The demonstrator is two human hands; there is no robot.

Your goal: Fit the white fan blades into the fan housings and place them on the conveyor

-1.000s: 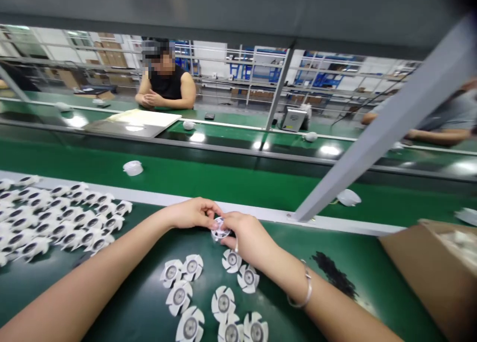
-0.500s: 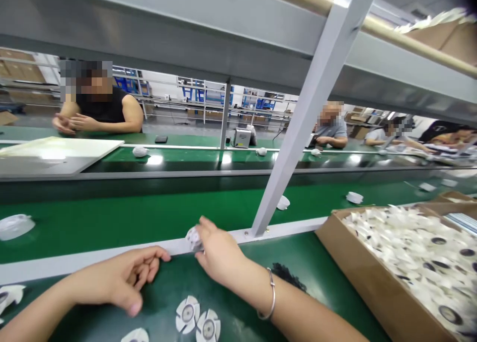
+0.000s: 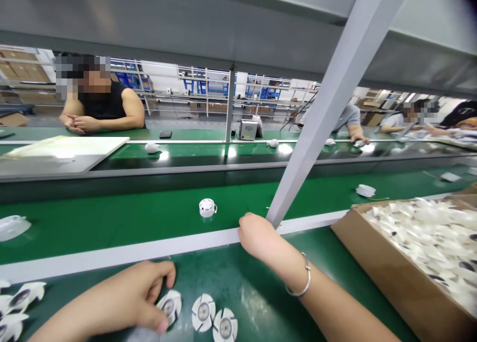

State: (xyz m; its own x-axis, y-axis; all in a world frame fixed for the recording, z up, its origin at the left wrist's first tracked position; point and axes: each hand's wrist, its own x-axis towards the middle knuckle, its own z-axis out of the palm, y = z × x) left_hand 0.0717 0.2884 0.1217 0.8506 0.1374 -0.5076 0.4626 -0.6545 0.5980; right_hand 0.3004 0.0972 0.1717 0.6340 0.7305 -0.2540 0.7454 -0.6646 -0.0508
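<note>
My left hand [image 3: 137, 292], low over the green bench, has thumb and fingers closed around the edge of a white fan impeller [image 3: 170, 307] with a dark round hub. Just right of it lie two more such impellers [image 3: 203, 312], side by side. My right hand [image 3: 259, 235] is curled at the white rail, beside the foot of the slanted post; its fingertips and anything in them are hidden. On the green conveyor belt beyond the rail stands a round white fan housing [image 3: 207, 208] with a short wire, apart from both hands.
At right, a cardboard box [image 3: 391, 262] is heaped with white impellers. A slanted metal post [image 3: 316, 118] crosses the view under an overhead shelf. More impellers [image 3: 22, 297] lie far left, and further white parts [image 3: 365, 190] sit on the belt. Several people sit across the line.
The fan housing has left my right hand and stands on the belt. That hand has shifted right toward the post. My left hand has closed on an impeller.
</note>
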